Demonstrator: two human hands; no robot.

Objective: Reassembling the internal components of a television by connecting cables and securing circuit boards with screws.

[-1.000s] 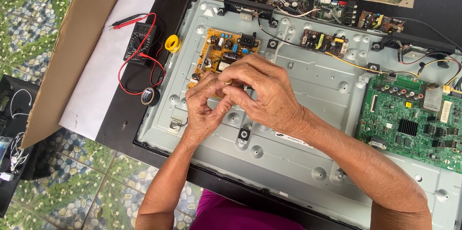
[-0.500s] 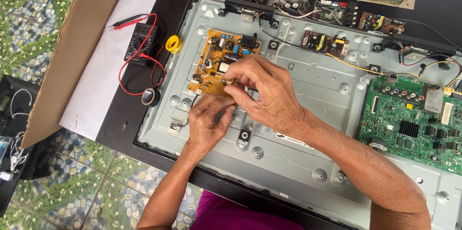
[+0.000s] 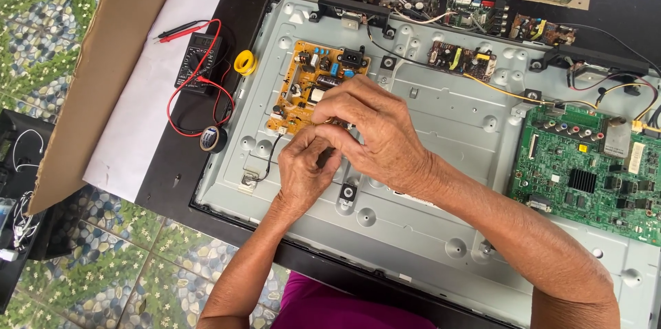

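Two hands meet at the bottom edge of a yellow board.

The left hand [image 3: 306, 174] and the right hand [image 3: 375, 133] are curled close together, fingertips touching, at the lower edge of the yellow board [image 3: 310, 91], which lies flat on the big grey metal panel [image 3: 441, 184]. The fingers pinch something tiny, but I cannot tell what, because the right hand hides it. The yellow board is bumpy with little parts. A thin black wire [image 3: 265, 164] runs down from it. To the left lie a yellow tape roll [image 3: 244, 62], a black meter [image 3: 196, 60] with red leads [image 3: 182, 105], and a dark tape roll [image 3: 212, 139]. A green board [image 3: 585, 167] sits far right. Brown cardboard [image 3: 103, 67] leans at the left side.
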